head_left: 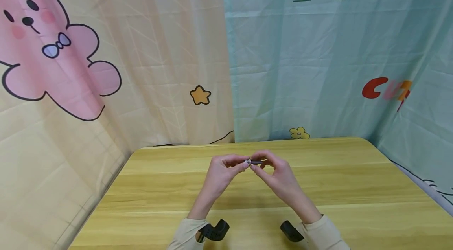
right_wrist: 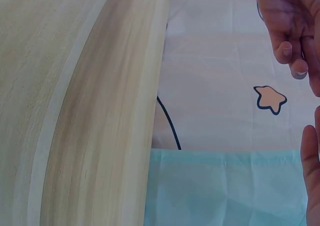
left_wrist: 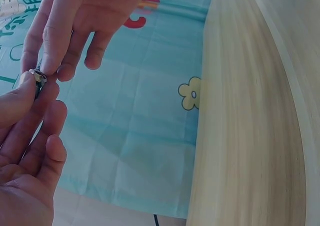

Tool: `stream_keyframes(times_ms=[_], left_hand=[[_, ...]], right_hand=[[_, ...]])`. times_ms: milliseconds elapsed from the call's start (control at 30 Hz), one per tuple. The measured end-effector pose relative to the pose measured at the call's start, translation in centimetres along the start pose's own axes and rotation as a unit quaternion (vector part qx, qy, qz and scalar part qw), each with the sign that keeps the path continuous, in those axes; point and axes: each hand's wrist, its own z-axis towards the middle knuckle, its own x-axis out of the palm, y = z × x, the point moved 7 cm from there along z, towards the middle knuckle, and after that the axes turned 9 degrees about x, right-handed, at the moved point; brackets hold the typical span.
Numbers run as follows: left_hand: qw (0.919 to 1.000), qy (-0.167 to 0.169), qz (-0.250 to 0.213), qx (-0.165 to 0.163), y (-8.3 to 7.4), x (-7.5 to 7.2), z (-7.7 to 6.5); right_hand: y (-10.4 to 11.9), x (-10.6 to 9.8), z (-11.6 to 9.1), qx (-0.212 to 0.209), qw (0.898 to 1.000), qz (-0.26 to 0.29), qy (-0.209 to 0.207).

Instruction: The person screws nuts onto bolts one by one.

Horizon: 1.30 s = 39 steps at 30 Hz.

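A small metal bolt (head_left: 255, 162) with a shiny, wider part at one end lies sideways between the two hands, held above the table. My left hand (head_left: 220, 171) pinches its wider left end between thumb and forefinger. From the other side, thumb and fingertips of my right hand (head_left: 279, 173) pinch it around the shank. Close up in the left wrist view, the bolt (left_wrist: 38, 76) shows a silver collar with some thread above it, and fingertips cover the rest. The right wrist view catches only parts of both hands at its right edge; the bolt is out of that frame.
A light wood-grain table (head_left: 159, 195) spreads under the hands. Printed curtains (head_left: 301, 65) hang behind it and at both sides. Near each cuff sits a black wrist device, one left (head_left: 216, 230) and one right (head_left: 291, 231).
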Motion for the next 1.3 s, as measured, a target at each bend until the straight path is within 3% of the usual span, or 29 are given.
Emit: stream_keyframes(times_ms=[200, 400, 567, 833, 1100, 1300], left_hand=[[0.9998, 0.005, -0.02, 0.009, -2.4, 0.1, -0.4], [0.9998, 0.004, -0.018, 0.01, -2.6, 0.1, -0.5], [0.9999, 0.01, 0.003, 0.011, -2.6, 0.2, -0.5], [0.9998, -0.009, 0.014, 0.007, -2.6, 0.0, -0.3], [0.9998, -0.01, 0.015, 0.01, -2.5, 0.0, -0.2], [1.0, -0.004, -0.005, 0.003, -1.7, 0.1, -0.2]], right_hand=[[0.7, -0.2, 0.1, 0.004, 1.0, -0.014, -0.002], [-2.6, 0.4, 0.1, 0.015, 1.0, -0.02, 0.0], [-3.8, 0.6, 0.0, 0.02, 0.999, -0.025, -0.001], [-3.4, 0.4, 0.1, 0.051, 0.999, 0.003, -0.009], [0.4, 0.0, 0.1, 0.011, 1.0, -0.001, -0.002], [-2.3, 0.4, 0.1, 0.007, 1.0, -0.015, -0.002]])
